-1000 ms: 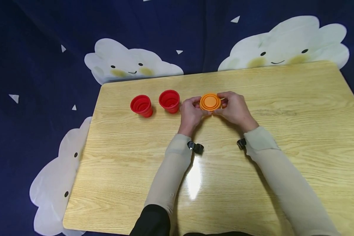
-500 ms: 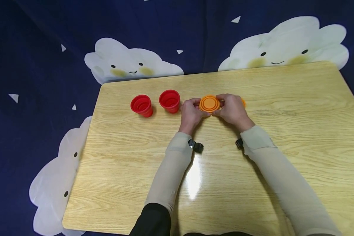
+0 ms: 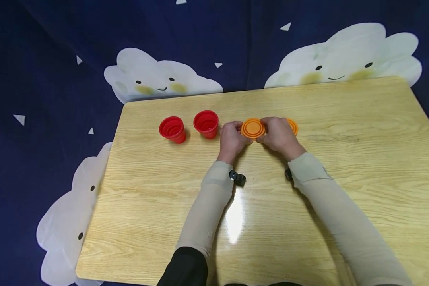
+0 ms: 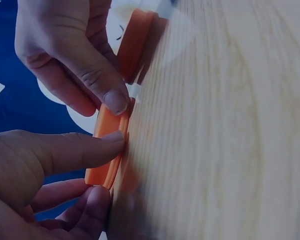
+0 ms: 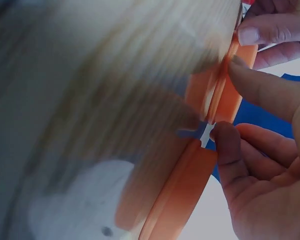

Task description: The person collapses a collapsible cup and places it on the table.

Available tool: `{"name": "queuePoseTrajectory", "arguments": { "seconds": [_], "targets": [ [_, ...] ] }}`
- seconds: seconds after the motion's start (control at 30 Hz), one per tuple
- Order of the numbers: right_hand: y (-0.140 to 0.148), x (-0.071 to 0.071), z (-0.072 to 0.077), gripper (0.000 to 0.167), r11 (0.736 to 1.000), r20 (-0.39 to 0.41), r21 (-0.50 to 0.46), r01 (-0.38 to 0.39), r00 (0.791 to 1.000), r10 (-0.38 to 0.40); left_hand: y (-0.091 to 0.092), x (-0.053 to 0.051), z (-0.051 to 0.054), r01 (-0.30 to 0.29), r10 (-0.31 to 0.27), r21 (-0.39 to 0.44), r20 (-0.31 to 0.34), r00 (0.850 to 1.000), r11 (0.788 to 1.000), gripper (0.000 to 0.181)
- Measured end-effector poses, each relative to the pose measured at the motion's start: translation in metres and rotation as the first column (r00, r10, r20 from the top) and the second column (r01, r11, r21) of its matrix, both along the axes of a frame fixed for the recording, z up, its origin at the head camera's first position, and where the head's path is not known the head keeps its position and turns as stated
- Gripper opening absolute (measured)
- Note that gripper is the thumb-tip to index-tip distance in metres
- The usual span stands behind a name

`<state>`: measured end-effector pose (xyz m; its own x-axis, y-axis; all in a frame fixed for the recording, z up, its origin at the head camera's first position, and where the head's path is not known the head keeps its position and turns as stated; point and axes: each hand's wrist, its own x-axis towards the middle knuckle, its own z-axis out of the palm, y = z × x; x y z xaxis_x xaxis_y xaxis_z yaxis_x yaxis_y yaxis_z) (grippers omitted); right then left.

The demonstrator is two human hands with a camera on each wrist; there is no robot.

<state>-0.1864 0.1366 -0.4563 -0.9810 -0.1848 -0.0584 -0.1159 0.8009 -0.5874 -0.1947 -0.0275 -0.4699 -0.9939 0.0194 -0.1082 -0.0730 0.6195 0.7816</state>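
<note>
A flat, collapsed orange cup [image 3: 253,128] with concentric rings lies between the two hands, low against the table in both wrist views. The left hand [image 3: 231,139] grips its left side, thumb in front and fingers behind. From the right, the right hand [image 3: 279,136] pinches the same cup [image 5: 226,95] between thumb and fingers. A second flat orange cup [image 3: 293,127] lies just right of the right hand, partly hidden by it in the head view; the right wrist view shows this other cup [image 5: 177,200] close by, a narrow gap from the held one.
Two red cups stand upright and expanded to the left, one red cup [image 3: 206,124] near the left hand and another red cup [image 3: 173,129] farther left. The wooden table [image 3: 146,190] has its back edge before a dark blue cloth with clouds.
The held orange cup and the right hand have shifted slightly left and toward the person. More of the second orange cup now shows beside the right hand. The red cups stand where they were.
</note>
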Motion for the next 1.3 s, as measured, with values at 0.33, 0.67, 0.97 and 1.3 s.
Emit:
{"name": "queuePoseTrajectory", "arguments": {
  "seconds": [0.33, 0.67, 0.97, 1.3],
  "targets": [
    [0.008, 0.005, 0.007, 0.077, 0.994, 0.015, -0.111, 0.018, 1.0, -0.017, -0.011, 0.014, 0.004, -0.009, 0.01, 0.084, -0.01, 1.0, 0.996, 0.066],
    [0.005, 0.013, 0.02, 0.08, 0.975, 0.021, -0.223, 0.014, 1.0, -0.01, -0.027, 0.042, 0.015, 0.046, -0.035, 0.259, -0.044, 0.998, 0.965, 0.058],
    [-0.005, 0.015, 0.027, 0.076, 0.956, 0.014, -0.294, -0.018, 1.0, 0.023, -0.053, 0.06, 0.024, -0.011, 0.045, 0.343, -0.091, 0.995, 0.939, 0.049],
    [-0.024, 0.012, 0.028, 0.074, 0.941, -0.012, -0.333, -0.068, 0.998, 0.068, -0.092, 0.062, 0.024, -0.175, 0.275, 0.404, -0.204, 0.94, 0.898, 0.04]
  ]
}}
